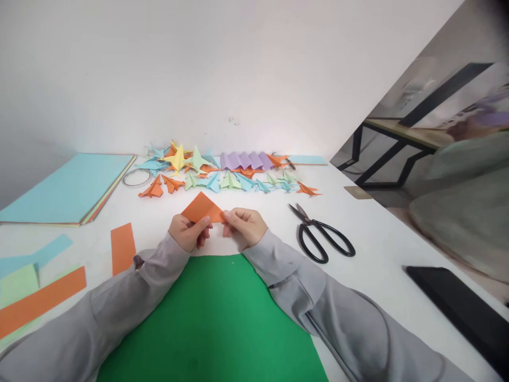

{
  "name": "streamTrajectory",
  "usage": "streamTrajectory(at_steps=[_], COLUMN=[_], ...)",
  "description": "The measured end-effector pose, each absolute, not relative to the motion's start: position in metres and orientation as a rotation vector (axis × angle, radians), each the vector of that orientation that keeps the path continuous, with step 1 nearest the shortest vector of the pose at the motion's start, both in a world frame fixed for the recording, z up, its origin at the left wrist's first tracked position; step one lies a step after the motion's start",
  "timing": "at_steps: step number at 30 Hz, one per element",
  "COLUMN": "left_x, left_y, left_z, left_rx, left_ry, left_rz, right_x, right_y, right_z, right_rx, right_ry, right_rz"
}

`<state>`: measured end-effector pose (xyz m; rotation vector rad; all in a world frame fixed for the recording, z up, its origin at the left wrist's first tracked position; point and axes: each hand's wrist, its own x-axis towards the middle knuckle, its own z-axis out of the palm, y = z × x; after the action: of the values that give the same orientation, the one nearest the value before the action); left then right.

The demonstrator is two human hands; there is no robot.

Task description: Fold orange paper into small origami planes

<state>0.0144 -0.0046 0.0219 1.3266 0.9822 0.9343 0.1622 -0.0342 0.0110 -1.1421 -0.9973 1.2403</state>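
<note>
An orange piece of paper [202, 207], its outline a triangle with the point away from me, is held up between both hands just beyond a green sheet [214, 313]. My left hand [190, 231] is closed on its left corner, thumb lying on the front face. With thumb and fingers, my right hand [245, 227] pinches the right corner. Black-handled scissors [318, 231] lie partly open to the right of my right hand. Left of my left forearm rests an orange paper strip [122, 248].
Folded paper planes [230, 181] in several colours line the wall, with a purple pleated paper [245, 161] among them. A stack of coloured sheets [71, 185] and a tape roll [137, 178] are at back left. Paper offcuts [43, 300] lie front left, a black flat object [457, 313] right.
</note>
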Motion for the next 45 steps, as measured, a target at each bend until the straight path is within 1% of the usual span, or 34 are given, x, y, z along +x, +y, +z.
streamTrajectory(at_steps=[6, 9, 14, 22, 30, 36, 41, 45], left_x=[0.016, 0.016, 0.015, 0.014, 0.011, 0.011, 0.01, 0.011], left_y=[-0.008, -0.004, -0.001, -0.002, 0.0, 0.002, 0.004, 0.003], left_z=[0.019, 0.017, 0.016, 0.023, 0.033, 0.034, 0.034, 0.034], left_rx=[1.442, 1.516, 1.465, 1.519, 1.531, 1.434, 1.269, 1.287], left_ry=[0.922, 0.889, 0.851, 0.87, 0.973, 1.05, 0.999, 0.986], left_rz=[0.815, 0.787, 0.73, 0.655, 0.726, 0.717, 0.693, 0.683], right_x=[0.161, 0.16, 0.157, 0.156, 0.159, 0.158, 0.162, 0.164], right_y=[-0.041, -0.041, -0.041, -0.041, -0.041, -0.042, -0.037, -0.037], right_z=[0.01, 0.009, 0.013, 0.015, 0.012, 0.012, 0.008, 0.01], right_rx=[-1.182, -1.163, -1.152, -1.214, -1.295, -1.301, -1.214, -1.174], right_ry=[-1.16, -1.162, -1.128, -1.186, -1.216, -1.159, -1.005, -0.914], right_rz=[1.177, 1.201, 1.287, 1.249, 1.124, 1.075, 1.071, 1.172])
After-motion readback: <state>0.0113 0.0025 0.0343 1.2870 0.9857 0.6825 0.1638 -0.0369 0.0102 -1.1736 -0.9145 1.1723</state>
